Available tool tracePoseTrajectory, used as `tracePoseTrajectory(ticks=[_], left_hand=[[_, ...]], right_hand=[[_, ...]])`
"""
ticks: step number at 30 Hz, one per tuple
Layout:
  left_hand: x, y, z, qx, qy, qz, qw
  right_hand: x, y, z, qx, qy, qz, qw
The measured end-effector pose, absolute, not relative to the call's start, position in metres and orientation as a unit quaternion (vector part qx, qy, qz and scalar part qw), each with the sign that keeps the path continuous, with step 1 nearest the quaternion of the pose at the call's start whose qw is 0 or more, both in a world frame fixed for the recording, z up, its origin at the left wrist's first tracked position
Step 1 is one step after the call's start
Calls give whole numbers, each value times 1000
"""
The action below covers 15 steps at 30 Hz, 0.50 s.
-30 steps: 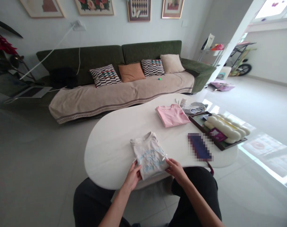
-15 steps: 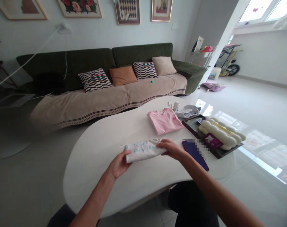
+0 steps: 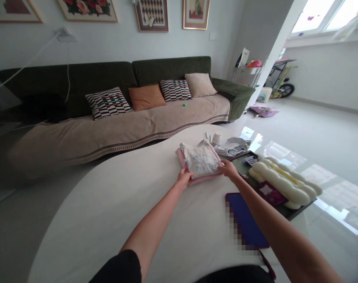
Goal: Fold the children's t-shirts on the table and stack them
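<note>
White shirt point(image 3: 201, 158): moved far and right since half a second ago, from above the table point(image 3: 116, 204) onto the pink shirt point(image 3: 205, 179).
Pink shirt: flat on the table, showing at the white shirt's left and near edges.
Left grip point(image 3: 184, 178): narrow, holding the white shirt's near left edge.
Right grip point(image 3: 228, 169): narrow, holding the white shirt's right edge.
Tray point(image 3: 240, 163): right of both shirts, bearing a puffy cream thing point(image 3: 280, 181).

Pink garment point(image 3: 180, 158) mostly hidden beneath a white shirt point(image 3: 201, 157), blue lettering point(image 3: 206, 168) too blurred to read, flat blue device point(image 3: 248, 220) partly pixelated, bench point(image 3: 122, 196) cut off by bottom edge
</note>
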<state>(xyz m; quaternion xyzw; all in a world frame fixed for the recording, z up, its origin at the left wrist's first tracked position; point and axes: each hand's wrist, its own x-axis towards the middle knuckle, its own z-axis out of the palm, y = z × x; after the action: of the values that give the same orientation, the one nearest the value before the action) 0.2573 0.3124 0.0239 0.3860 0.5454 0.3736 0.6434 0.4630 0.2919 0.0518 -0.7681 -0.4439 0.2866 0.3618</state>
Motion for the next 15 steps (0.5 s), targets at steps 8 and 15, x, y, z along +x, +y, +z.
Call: tracePoseTrajectory(ticks=[8, 15], left_hand=[[262, 312, 3, 537, 553, 377, 513], [252, 308, 9, 718, 569, 157, 368]], right_hand=[[459, 292, 14, -696, -675, 34, 243], [461, 288, -15, -700, -671, 88, 229]])
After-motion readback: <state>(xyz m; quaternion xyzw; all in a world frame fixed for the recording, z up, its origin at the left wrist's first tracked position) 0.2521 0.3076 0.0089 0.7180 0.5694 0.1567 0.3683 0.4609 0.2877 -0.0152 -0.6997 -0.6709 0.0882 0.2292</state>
